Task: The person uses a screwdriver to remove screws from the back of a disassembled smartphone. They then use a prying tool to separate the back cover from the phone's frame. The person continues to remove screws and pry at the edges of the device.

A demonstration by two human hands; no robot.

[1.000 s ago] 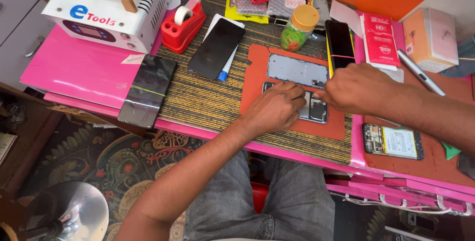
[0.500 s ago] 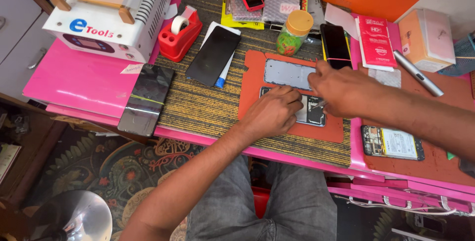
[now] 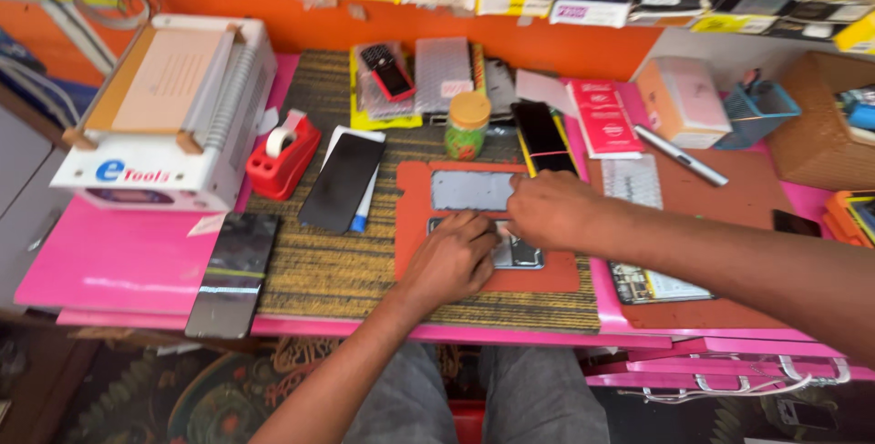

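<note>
An opened phone body lies on a red-orange work mat, its insides showing between my hands. My left hand rests on its left end, fingers curled down onto it. My right hand presses on its upper right part, fingers closed on it; whether it holds a small tool is hidden. A grey phone panel lies flat on the mat just above the phone body, beside my right hand's knuckles.
A white machine stands at the left on the pink table, with a red tape dispenser, black phone screens, a green jar, a silver pen, a pink box and a circuit part.
The camera has tilted up, so the back wall and shelf boxes show. Both hands stay on the opened phone; the right hand has shifted slightly left over it.
</note>
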